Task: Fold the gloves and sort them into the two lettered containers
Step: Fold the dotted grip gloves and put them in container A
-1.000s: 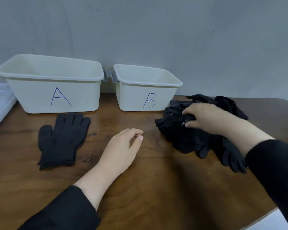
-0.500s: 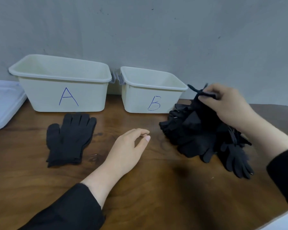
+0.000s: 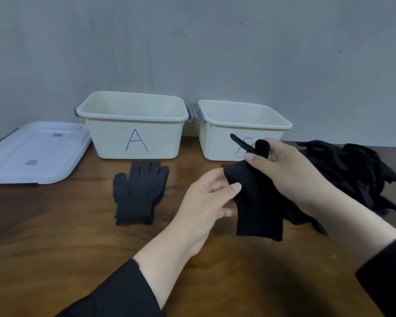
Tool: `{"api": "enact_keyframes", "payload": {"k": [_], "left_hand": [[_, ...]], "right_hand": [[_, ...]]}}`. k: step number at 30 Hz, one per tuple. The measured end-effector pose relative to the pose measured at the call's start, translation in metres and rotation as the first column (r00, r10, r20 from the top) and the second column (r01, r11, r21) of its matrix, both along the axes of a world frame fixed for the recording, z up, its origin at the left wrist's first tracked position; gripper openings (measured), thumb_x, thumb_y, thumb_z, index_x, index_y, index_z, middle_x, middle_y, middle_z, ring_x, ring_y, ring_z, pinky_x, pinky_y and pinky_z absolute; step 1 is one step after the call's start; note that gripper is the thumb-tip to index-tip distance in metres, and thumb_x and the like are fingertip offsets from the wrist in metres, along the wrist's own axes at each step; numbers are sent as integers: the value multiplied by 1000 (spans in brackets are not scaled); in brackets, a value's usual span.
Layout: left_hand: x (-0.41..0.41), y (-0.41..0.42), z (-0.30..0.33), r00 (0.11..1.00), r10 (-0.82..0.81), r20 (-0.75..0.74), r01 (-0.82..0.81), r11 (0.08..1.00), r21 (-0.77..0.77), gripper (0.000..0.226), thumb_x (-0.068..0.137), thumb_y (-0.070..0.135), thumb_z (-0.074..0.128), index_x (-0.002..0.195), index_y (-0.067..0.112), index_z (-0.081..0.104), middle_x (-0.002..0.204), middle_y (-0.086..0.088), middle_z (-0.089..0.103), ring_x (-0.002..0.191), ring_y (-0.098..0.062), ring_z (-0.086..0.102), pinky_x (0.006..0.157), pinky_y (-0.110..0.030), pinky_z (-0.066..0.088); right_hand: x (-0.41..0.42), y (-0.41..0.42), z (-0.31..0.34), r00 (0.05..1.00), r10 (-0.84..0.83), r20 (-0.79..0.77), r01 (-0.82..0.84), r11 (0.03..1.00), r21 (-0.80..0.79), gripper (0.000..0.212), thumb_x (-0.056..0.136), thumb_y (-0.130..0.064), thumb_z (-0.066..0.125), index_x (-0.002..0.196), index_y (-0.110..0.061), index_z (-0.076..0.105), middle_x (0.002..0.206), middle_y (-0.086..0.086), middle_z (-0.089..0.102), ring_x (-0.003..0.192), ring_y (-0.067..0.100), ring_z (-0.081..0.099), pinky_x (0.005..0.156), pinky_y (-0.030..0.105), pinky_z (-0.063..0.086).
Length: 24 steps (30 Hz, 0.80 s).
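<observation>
Head view first: we hold one black knit glove (image 3: 258,202) up above the brown wooden table (image 3: 55,248), between both hands and in front of the bins. Our left hand (image 3: 206,202) pinches its left edge between thumb and curled fingers, while our right hand (image 3: 290,170) pinches its finger end, where one dotted glove finger sticks up across the letter on the cream plastic bin marked B (image 3: 217,143). Its cuff hangs down, clear of the wood. Just left of that bin stands the larger cream plastic bin marked A (image 3: 133,138). Before bin A we see a flat stack of black gloves (image 3: 138,193) lying palm-down, fingers toward the bin. At the right lies a loose heap of black gloves (image 3: 354,175). A white plastic lid (image 3: 34,152) rests at the far left.
</observation>
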<state>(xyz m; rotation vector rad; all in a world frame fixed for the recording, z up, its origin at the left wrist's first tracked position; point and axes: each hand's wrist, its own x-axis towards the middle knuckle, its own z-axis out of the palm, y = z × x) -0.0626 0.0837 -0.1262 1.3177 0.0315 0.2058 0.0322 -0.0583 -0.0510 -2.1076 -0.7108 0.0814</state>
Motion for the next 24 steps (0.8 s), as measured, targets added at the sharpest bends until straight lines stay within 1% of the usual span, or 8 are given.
{"api": "enact_keyframes", "payload": {"k": [6,8,10,12,15,18,21,24], "left_hand": [[4,23,27,977,199,81,-201,980,17,38,100,7,56,134,23,54,101,-1,74,91,-17,72,65,-30,56],[17,39,25,958,284,28,-285,944,165,45,99,10,57,140,27,50,108,2,71,90,-16,71,70,-34,59],[25,61,10,891,454,-15,-357,720,595,52,98,18,59,146,33,44,127,6,61,101,-17,66,90,-39,57],[19,77,-14,830,551,89,-365,416,833,45,97,22,58,140,31,50,132,6,53,108,-17,59,99,-39,51],[3,81,-38,899,386,207,-329,284,901,25,98,30,57,121,30,63,118,12,57,106,-10,54,98,-37,47],[2,72,-45,985,137,101,-125,178,976,23,98,42,54,114,33,68,113,17,58,105,-6,49,102,-36,39],[8,69,-50,998,49,27,-32,94,995,28,99,46,49,120,37,66,116,21,53,110,-2,43,107,-32,29],[9,73,-55,999,35,2,-5,99,995,30,99,48,48,122,39,65,117,22,50,110,0,40,107,-31,25]], "right_hand": [[7,31,13,997,13,78,-25,988,155,16,98,-37,63,94,-21,63,79,-4,62,74,12,58,69,33,43],[25,48,6,993,-3,121,4,1000,-10,25,96,-42,64,115,-27,62,102,-10,66,94,12,63,80,33,47],[40,58,-15,975,-23,221,94,943,-318,51,94,-50,63,139,-32,49,131,-7,57,120,20,55,101,44,43],[46,56,-46,967,-80,243,165,922,-349,49,96,-48,60,141,-33,48,136,-6,54,125,21,51,105,48,41],[31,38,-91,980,-112,167,143,972,-186,16,99,-37,59,111,-30,64,104,-10,62,96,11,58,86,32,50],[27,26,-125,975,-38,219,87,972,-218,8,99,-30,61,93,-30,67,90,-13,61,85,5,57,76,26,48],[31,22,-130,972,32,235,20,976,-216,8,97,-30,64,93,-31,71,95,-18,62,91,2,57,81,23,46],[35,21,-135,961,100,259,-17,952,-305,8,93,-33,70,100,-31,74,104,-20,60,102,6,54,96,35,44]]}}
